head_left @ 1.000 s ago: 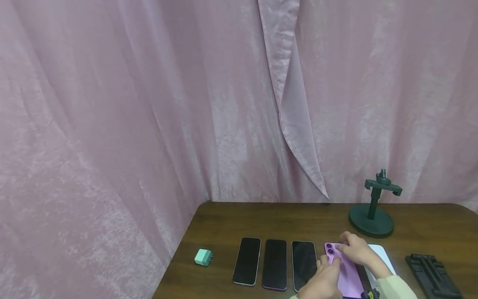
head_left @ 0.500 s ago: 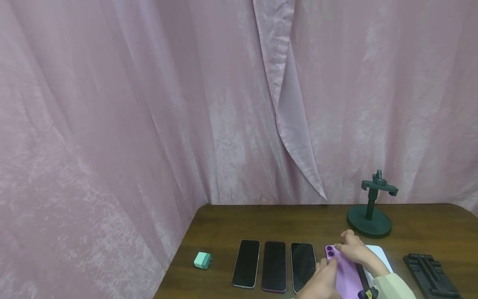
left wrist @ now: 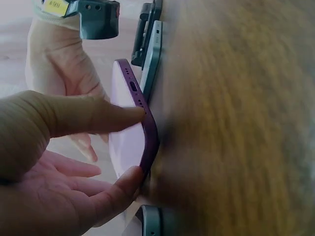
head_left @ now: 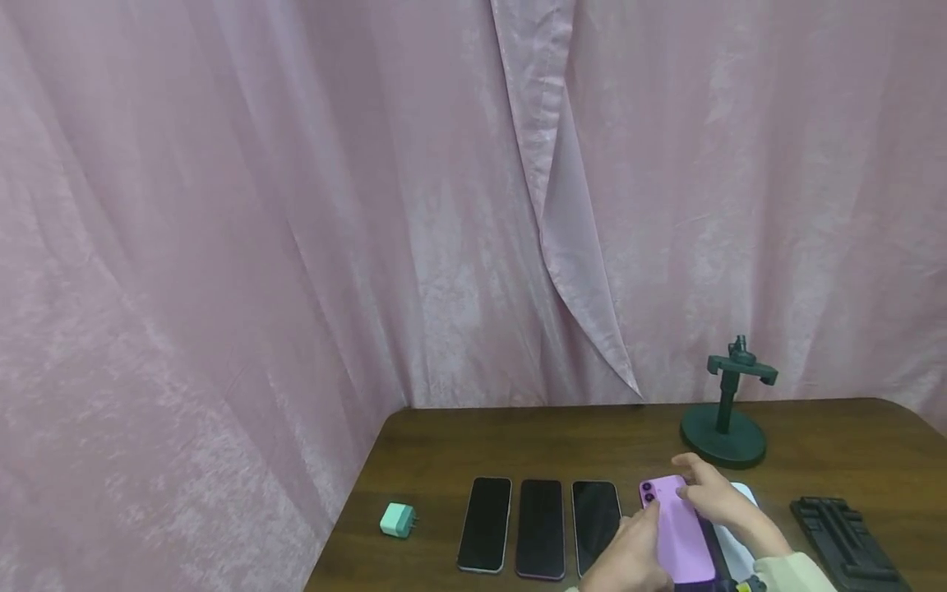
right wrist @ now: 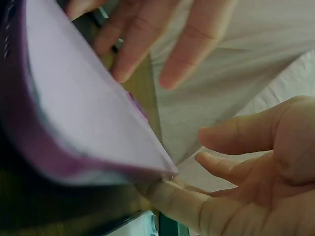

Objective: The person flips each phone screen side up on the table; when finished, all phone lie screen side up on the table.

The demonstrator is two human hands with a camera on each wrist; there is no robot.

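Note:
A purple phone (head_left: 682, 538) lies back-up and slightly tilted between the two hands, its camera lenses towards the far end. My left hand (head_left: 629, 557) grips its left side; in the left wrist view the thumb presses by the charging port on the phone's edge (left wrist: 134, 88) and a finger bears on the side. On the other side, my right hand (head_left: 725, 508) touches the phone's right edge with one digit, its other fingers loose and apart from it, as the right wrist view shows the hand (right wrist: 266, 182). The phone's underside is hidden.
Three dark phones lie in a row: left (head_left: 485, 524), middle (head_left: 541, 530) and right (head_left: 594, 518). A white phone-like slab (head_left: 736, 549) lies under the right arm. Also on the table are a mint charger plug (head_left: 398, 520), a green stand (head_left: 723, 434) and a black folded holder (head_left: 847, 538).
The purple phone has shifted slightly and tilted between the hands, with more of its dark edge showing. The head view has drifted a little to the right.

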